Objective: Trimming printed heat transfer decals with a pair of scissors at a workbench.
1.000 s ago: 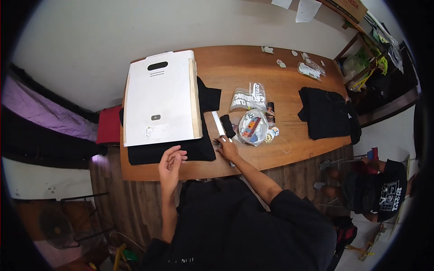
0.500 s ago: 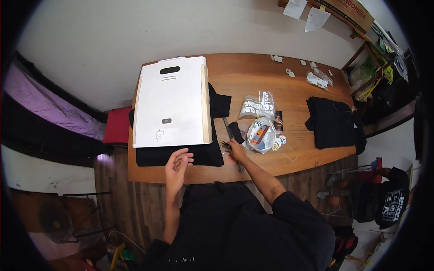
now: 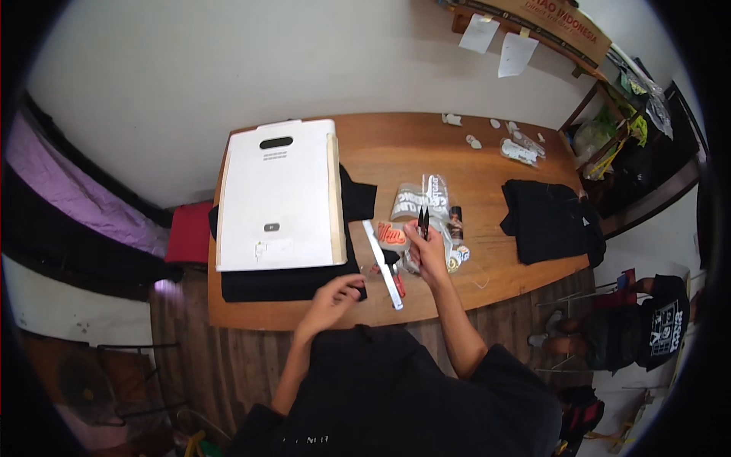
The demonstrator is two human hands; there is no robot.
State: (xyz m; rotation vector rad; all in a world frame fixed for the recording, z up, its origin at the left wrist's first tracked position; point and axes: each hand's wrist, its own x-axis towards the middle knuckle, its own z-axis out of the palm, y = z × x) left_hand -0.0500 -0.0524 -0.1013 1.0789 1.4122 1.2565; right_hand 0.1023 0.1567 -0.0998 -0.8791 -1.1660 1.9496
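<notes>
Pick-up is appearing complete: the right hand [image 3: 427,250] is grasping a black two-pointed tool [image 3: 423,220], points facing away from the person. No result of its use is showing yet. The tool is standing right of and beyond the left hand [image 3: 330,305], whose fingers are bending near a black garment [image 3: 263,287]; I cannot tell whether they are gripping anything.

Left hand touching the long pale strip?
Apart: the head view shows brown tabletop between the left hand and the long pale strip.
</notes>
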